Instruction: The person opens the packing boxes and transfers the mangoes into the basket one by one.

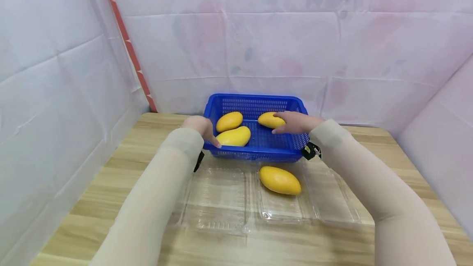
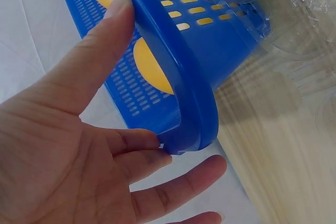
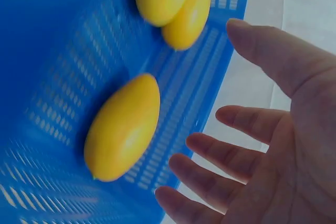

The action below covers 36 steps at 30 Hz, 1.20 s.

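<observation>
A blue plastic basket (image 1: 255, 150) holds three yellow mangoes. My left hand (image 2: 89, 145) holds its left corner, with the thumb on the rim and the index and middle fingertips against the corner; the other fingers stretch out free. Two mangoes, the front one (image 1: 234, 136) and the back one (image 1: 230, 122), lie together in the basket's left part. Over the right part hovers my right hand (image 3: 262, 145), its fingers spread and relaxed, apart from the third mango (image 3: 123, 129). Another mango (image 1: 280, 180) lies in a clear plastic tray (image 1: 282, 213) before the basket.
Left of that tray stands another clear plastic tray (image 1: 221, 200); more clear plastic (image 1: 334, 200) lies to its right, partly behind my right arm. Everything is on a wood-grain table (image 1: 295, 245). White sheeting (image 1: 277, 44) hangs behind and at both sides.
</observation>
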### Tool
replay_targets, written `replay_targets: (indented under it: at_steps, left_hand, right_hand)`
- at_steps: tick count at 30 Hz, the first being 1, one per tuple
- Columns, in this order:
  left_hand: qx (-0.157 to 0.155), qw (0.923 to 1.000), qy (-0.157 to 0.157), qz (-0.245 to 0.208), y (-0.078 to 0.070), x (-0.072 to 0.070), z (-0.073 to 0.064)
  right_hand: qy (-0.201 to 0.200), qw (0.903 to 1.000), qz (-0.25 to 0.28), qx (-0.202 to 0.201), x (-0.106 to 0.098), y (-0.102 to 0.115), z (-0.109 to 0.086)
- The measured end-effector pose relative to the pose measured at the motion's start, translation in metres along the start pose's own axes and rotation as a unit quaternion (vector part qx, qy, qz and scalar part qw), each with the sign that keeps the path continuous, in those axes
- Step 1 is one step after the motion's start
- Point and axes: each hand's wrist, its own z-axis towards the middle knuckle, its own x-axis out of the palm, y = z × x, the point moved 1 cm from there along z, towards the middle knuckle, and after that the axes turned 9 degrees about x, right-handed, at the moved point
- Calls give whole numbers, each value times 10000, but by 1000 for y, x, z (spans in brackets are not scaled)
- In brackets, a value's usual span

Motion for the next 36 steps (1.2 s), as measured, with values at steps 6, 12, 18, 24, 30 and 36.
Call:
replay_targets:
  at_steps: [6,12,18,24,30,36]
  left_hand:
    - [65,9997,176,138,-3,-2,-1]
    - [156,9993,269,191,-3,-2,-2]
    - [237,9992,267,205,2,0,2]
    - [187,9993,318,1,5,0,-1]
    - [212,9986,472,-51,6,-3,-4]
    - [368,9974,490,-386,9,1,-1]
  right_hand:
    - [44,9999,81,-143,14,7,-27]
    - [-52,9996,252,-130,30,10,-53]
    - [-65,9967,773,-227,47,11,-80]
    - [-298,9931,1055,-425,60,15,-107]
    - [-119,9909,1289,-377,62,16,-126]
    - [-179,9921,1125,-529,69,19,-137]
